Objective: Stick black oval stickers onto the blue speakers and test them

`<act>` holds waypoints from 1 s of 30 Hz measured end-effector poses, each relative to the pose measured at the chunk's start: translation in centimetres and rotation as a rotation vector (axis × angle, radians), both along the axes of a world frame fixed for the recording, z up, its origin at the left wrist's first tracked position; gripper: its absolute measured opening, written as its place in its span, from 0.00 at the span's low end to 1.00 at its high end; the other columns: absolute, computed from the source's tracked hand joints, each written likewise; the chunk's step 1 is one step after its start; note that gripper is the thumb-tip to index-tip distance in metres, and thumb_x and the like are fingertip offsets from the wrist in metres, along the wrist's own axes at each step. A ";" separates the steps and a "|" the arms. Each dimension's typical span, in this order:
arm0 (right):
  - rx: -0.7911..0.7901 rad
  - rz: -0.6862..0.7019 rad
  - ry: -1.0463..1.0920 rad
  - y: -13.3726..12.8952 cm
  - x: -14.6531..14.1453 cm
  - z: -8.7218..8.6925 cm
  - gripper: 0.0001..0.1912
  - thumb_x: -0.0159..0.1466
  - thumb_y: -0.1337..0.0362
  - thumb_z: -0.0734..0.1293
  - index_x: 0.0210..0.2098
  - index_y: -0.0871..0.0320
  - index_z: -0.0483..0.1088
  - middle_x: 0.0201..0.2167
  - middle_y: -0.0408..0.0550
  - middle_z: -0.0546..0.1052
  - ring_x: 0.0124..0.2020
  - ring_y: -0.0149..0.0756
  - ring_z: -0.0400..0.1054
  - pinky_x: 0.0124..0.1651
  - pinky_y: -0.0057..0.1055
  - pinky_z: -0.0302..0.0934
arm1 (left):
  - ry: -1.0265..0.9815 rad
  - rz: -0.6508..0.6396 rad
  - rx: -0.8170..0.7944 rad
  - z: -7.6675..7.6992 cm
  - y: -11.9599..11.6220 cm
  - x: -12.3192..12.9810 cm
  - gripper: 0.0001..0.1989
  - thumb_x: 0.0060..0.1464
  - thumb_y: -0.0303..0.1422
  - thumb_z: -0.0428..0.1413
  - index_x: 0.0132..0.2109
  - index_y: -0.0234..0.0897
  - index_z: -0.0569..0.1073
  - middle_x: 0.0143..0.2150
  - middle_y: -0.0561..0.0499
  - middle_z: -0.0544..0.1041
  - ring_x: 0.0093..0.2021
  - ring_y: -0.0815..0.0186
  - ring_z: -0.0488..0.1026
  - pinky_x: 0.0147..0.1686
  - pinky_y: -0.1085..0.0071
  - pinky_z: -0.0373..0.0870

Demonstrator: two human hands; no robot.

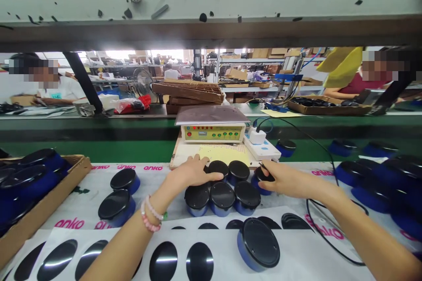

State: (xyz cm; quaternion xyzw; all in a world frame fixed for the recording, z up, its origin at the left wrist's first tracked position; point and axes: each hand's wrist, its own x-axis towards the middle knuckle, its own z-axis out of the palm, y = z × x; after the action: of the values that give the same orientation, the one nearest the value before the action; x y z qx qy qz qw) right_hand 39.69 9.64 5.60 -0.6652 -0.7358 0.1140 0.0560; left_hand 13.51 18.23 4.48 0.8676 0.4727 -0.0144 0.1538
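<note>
black-topped cases (222,195), round and blue-sided, stand in a tight cluster on the worktop (79,206), which is covered in white sheeting with pink lettering. a cardboard box (49,204) of similar cases is at the far left, and a loose group (379,191) of them spreads over the right side, well apart from the cluster. behind the cluster, on a board, is a control unit (213,133) with a yellow front and small buttons; a white power strip (262,149) lies just beside it.

the left grip (194,171) lies over the back left corner of the cluster. its fingers are spread forward, palm down, and its thumb stretches rightward over the near edge of a back-row case (218,167); the case beside that one is mostly hidden under the hand. whether the palm presses on it, i cannot tell. the right grip (280,178) is at the right end of the cluster, pinching the held case (260,174) with digits on its near and far sides, the black top facing up between them, just beside the other cases.

nearer the wearer, a single case (259,246) rests on white paper, and two more (123,180) stand left of the left forearm. flat black discs (200,261) lie on the paper. pink beaded bracelets (150,224) circle the left wrist.
</note>
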 end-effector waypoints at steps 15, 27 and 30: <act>0.186 0.137 0.488 -2.7 -7.5 0.7 0.17 0.57 0.56 0.69 0.28 0.53 0.55 0.36 0.46 0.73 0.36 0.39 0.69 0.36 0.35 0.64 | -0.113 -0.083 0.008 5.4 -1.4 -3.5 0.32 0.57 0.53 0.45 0.61 0.39 0.63 0.61 0.42 0.67 0.59 0.54 0.66 0.55 0.61 0.62; 0.456 0.348 1.244 -4.9 -6.5 2.2 0.16 0.63 0.65 0.67 0.27 0.53 0.54 0.61 0.45 0.64 0.60 0.41 0.61 0.50 0.35 0.67 | -0.735 -0.400 -0.039 8.8 -7.7 -0.6 0.32 0.51 0.35 0.62 0.61 0.54 0.61 0.54 0.59 0.73 0.49 0.68 0.73 0.47 0.76 0.71; 0.449 0.374 1.230 -5.3 -6.6 2.6 0.15 0.63 0.66 0.67 0.28 0.53 0.54 0.61 0.44 0.64 0.61 0.41 0.59 0.51 0.37 0.66 | -0.711 -0.415 0.059 8.7 -7.7 -0.7 0.32 0.50 0.36 0.62 0.61 0.53 0.62 0.55 0.60 0.72 0.51 0.69 0.71 0.48 0.78 0.69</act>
State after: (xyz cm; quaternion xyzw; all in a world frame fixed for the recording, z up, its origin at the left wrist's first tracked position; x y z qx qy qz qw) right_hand 33.12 4.29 8.16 -0.3134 -0.6786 0.3237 0.5801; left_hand 12.81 10.49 13.19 0.8994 0.2053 0.2691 0.2767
